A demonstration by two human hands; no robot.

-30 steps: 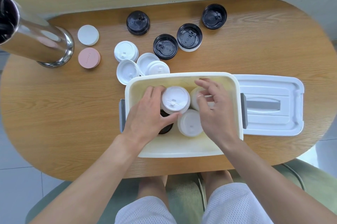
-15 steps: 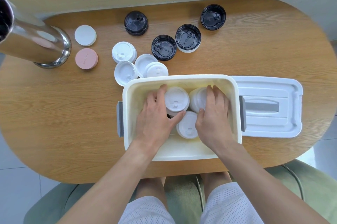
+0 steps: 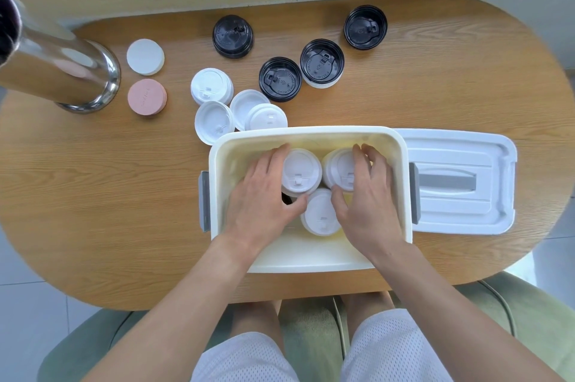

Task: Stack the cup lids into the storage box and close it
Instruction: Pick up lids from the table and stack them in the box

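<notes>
The cream storage box [image 3: 308, 257] stands open at the table's near edge. Inside it are three stacks of white cup lids. My left hand [image 3: 261, 204] curls around the left white stack [image 3: 301, 171], thumb on its near side. My right hand [image 3: 367, 195] grips the right white stack [image 3: 339, 167] from above. A third white stack [image 3: 320, 216] sits between my thumbs, and something black shows under my left thumb. The box's white lid [image 3: 457, 179] lies flat to the right of the box.
Beyond the box lie several white lids [image 3: 211, 86] and several black lids [image 3: 280, 78] on the wooden table [image 3: 109, 195]. A white coaster [image 3: 145, 56], a pink coaster [image 3: 147, 97] and a steel flask [image 3: 53, 70] stand at the far left.
Both hands have lowered into the box with the white stacks and settled around them. The right hand's fingers now curl over its stack rather than lying flat.
</notes>
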